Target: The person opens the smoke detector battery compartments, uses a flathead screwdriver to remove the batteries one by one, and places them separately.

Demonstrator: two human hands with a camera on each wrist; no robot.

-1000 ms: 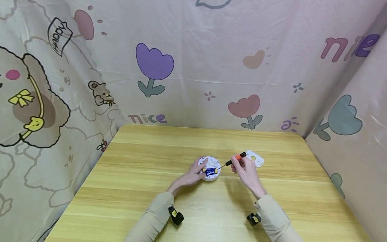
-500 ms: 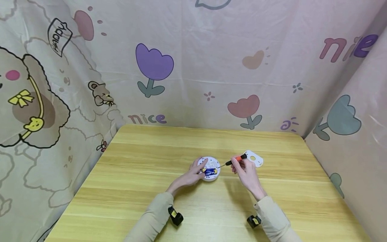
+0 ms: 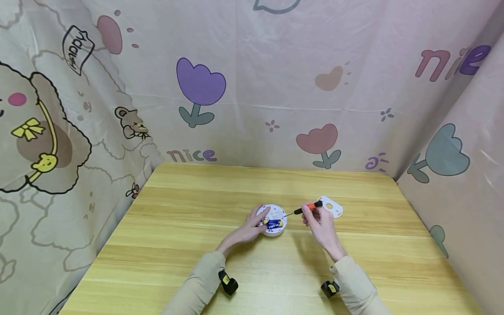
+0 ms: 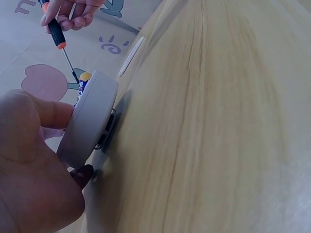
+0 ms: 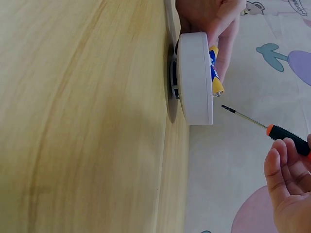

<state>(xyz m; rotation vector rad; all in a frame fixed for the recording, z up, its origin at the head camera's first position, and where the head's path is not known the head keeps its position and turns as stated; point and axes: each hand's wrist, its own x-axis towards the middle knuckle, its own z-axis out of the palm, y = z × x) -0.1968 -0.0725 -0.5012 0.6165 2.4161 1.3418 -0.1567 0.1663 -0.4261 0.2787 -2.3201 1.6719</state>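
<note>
A round white device [image 3: 278, 210] with printed markings stands tilted a little over the table, its open face up. Blue and yellow batteries [image 3: 274, 224] sit in it, and one battery end [image 5: 217, 87] juts above the face in the right wrist view. My left hand [image 3: 246, 229] grips the device by its side, with fingers [image 4: 53, 114] over the face. An orange and black screwdriver [image 3: 312, 207] is held by the handle in my right hand [image 3: 323, 226]. Its metal tip [image 5: 227, 108] points at the battery end, apart from it in the right wrist view.
A white plate [image 3: 337, 210] with a round hole lies on the wooden table [image 3: 177, 210] behind my right hand. Patterned cloth [image 3: 252, 96] hangs behind and at both sides. Black wrist cameras [image 3: 228, 283] hang below both sleeves.
The screwdriver tip has shifted slightly upward near the batteries' right end, and its handle has lowered a little. Both hands stay almost in place.
</note>
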